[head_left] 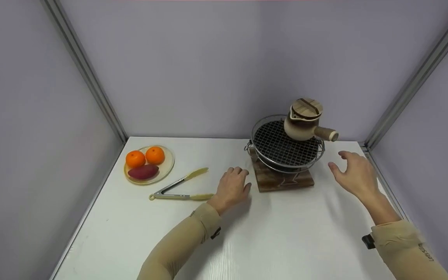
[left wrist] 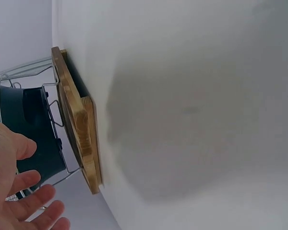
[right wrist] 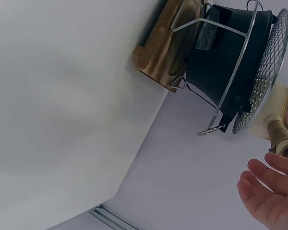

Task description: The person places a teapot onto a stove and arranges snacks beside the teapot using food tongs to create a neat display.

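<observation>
A teapot (head_left: 301,126) with a wooden lid and a side handle (head_left: 326,133) stands on the mesh top of a round grill (head_left: 280,149). Beneath the grill is a wooden board (head_left: 282,179). My right hand (head_left: 357,175) hovers to the right of the grill, thumb and fingers spread, a short way from the teapot's handle; it holds nothing. My left hand (head_left: 231,186) is left of the board, its fingers loosely bent and empty. Just beside it lie the tongs (head_left: 173,190), spread apart, one tip partly at the left hand.
On the table's left side a plate (head_left: 166,173) bears two oranges (head_left: 155,155) and a dark red sweet potato (head_left: 143,172). Grey walls (head_left: 193,70) rise behind the table (head_left: 255,241) and along both sides.
</observation>
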### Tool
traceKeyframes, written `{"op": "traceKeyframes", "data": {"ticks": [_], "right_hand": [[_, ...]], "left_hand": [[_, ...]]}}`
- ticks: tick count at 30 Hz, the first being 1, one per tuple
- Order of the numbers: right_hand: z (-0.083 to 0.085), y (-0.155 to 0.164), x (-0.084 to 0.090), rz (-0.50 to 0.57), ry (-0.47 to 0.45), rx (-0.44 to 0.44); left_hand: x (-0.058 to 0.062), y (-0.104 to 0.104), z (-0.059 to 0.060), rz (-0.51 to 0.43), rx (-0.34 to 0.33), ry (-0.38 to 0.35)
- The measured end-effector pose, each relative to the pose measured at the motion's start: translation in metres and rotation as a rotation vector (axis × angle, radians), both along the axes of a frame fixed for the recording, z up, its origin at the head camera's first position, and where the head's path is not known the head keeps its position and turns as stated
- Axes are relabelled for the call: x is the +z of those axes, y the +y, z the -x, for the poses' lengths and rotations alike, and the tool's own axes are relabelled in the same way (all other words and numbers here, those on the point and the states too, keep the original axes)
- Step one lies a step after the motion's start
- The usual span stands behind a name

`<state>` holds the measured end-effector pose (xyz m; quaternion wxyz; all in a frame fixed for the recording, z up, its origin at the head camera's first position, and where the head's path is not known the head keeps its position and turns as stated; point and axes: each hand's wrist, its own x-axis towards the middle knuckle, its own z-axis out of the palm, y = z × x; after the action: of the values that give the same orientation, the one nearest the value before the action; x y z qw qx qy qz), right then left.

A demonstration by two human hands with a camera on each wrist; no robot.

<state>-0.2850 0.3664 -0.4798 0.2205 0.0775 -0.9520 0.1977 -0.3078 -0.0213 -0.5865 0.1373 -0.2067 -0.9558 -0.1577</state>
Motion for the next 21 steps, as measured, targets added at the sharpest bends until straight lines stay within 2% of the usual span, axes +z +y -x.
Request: {"op": "traceKeyframes", "data": {"ticks": [10,21], "right_hand": [[-0.007,-0.002,-0.019,-0.007,-0.030,0.004],[-0.009,-0.006,-0.036,0.002,-0.057,0.013]], "left_hand": [[0.007,-0.030,0.004,-0.020,0.033,-0.063],[0.008,-0.059,0.004,0.002,0.063,-0.010]]}}
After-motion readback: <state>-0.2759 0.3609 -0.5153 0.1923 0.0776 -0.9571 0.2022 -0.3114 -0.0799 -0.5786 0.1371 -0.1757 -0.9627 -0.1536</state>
